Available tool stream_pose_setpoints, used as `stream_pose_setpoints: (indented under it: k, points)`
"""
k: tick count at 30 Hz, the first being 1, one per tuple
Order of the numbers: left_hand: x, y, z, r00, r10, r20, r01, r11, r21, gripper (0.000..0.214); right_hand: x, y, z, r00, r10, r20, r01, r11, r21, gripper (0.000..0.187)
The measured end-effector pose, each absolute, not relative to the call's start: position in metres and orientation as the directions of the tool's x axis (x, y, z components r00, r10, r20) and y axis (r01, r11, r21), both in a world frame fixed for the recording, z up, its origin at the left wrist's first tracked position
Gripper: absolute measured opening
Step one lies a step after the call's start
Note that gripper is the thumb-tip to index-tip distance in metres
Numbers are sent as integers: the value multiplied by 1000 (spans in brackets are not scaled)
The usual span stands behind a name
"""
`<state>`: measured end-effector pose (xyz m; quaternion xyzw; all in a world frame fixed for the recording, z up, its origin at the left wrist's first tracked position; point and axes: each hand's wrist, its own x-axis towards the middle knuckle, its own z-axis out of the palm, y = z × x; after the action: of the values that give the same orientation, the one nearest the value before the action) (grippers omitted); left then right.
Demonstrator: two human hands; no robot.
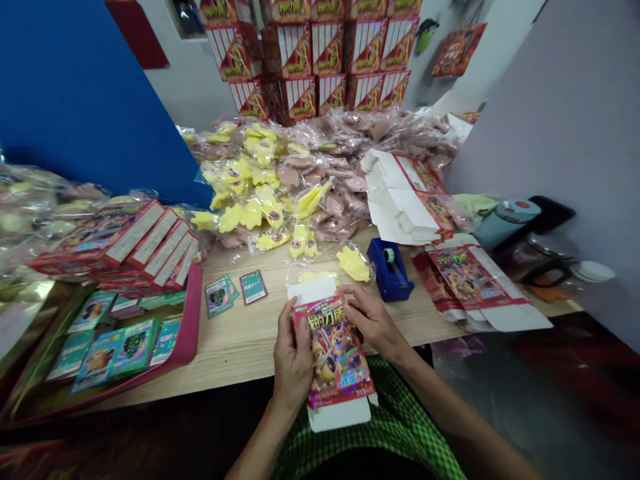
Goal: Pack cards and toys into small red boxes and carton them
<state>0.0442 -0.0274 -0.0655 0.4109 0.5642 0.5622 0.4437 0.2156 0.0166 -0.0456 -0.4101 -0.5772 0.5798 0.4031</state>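
Observation:
A red printed carton (340, 360) with cartoon figures lies over my lap at the table's front edge, its white end flaps sticking out at top and bottom. My left hand (294, 347) grips its left side, thumb on the front. At the upper right edge my right hand (373, 320) holds the carton, fingers curled at its top. Just beyond the box are bagged yellow figures (353, 264). To the left, a few green cards (220, 295) and a single card (254, 287) lie on the wooden table (230, 347).
A blue tape dispenser (391, 270) stands right of the carton. Flattened cartons (470, 277) lie farther right, near a bottle (507, 220). At left, a tray (193, 327) holds cards, with packed boxes (125, 233) stacked behind. Bagged pink pieces (345, 193) and stacked display boxes (327, 50) fill the back.

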Motion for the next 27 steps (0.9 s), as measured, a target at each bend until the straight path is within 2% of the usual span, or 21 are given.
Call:
stream_pose_setpoints:
  k: [2, 4, 6, 8, 10, 11, 12, 15, 18, 22, 25, 27]
  points:
    - [46, -33, -67, -298, 953, -50, -55, 35, 998, 41, 221, 16, -46, -337, 941, 10, 103, 47, -994, 18]
    - [46, -38, -65, -292, 952, -92, -100, 65, 993, 43, 225, 15, -47, -342, 940, 18, 140, 70, -988, 26]
    - [43, -40, -59, -262, 950, -171, -213, 116, 970, 43, 227, 13, -47, -366, 930, -16, 80, 14, -997, 31]
    - [38, -41, -51, -212, 942, -258, -347, 175, 922, 43, 228, 12, -46, -394, 917, -59, -28, -76, -997, 25]
    - [30, -42, -43, -142, 943, -301, -405, 222, 887, 59, 228, 11, -43, -425, 901, -82, -96, -135, -986, 37]
    - [25, -43, -41, -101, 948, -300, -394, 239, 887, 61, 228, 10, -40, -443, 893, -79, -102, -138, -985, 45]
    - [20, -44, -40, -68, 956, -287, -364, 244, 899, 56, 228, 9, -37, -459, 886, -69, -87, -121, -989, 44]
    - [7, -49, -44, -40, 975, -221, -240, 205, 949, 40, 230, 7, -25, -462, 887, 23, 90, 73, -993, 14]
    - [0, -52, -46, -21, 982, -187, -181, 180, 967, 37, 233, 6, -10, -528, 845, 83, 245, 245, -938, 18]
    - [3, -48, -31, -22, 968, -249, -173, 242, 955, 37, 235, 10, 7, -626, 779, -33, 293, 196, -936, 24]
    - [7, -42, -18, -16, 956, -291, -190, 283, 940, 44, 232, 14, 14, -592, 805, -51, 350, 199, -915, 19]
    - [8, -41, -16, 14, 961, -276, -158, 274, 949, 40, 228, 13, 14, -558, 829, -43, 416, 234, -878, 15]
